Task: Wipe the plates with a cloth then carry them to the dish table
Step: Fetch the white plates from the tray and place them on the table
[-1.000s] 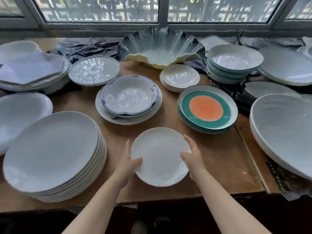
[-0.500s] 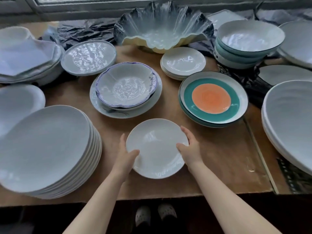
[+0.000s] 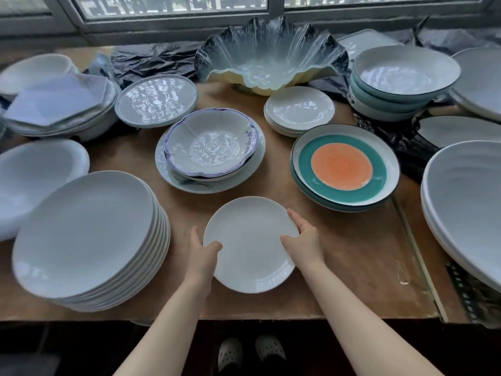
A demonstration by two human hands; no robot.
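Observation:
A small plain white plate (image 3: 250,244) sits low over the brown table (image 3: 352,253) near its front edge, in the middle. My left hand (image 3: 202,252) grips its left rim, thumb on top of the plate. My right hand (image 3: 305,240) grips the right rim, thumb on top and fingers along the edge. Whether the plate rests on the table or hangs just above it cannot be told. No cloth shows.
A tall stack of white plates (image 3: 86,240) stands just left. Behind are a blue-rimmed bowl (image 3: 210,145), small white plates (image 3: 299,109), an orange-and-teal plate (image 3: 343,165), a shell-shaped glass bowl (image 3: 271,55), stacked teal bowls (image 3: 401,80) and large white plates (image 3: 466,199) at right.
Both hands keep hold of the small plate; it has shifted slightly forward over the table. The camera has tipped and moved closer.

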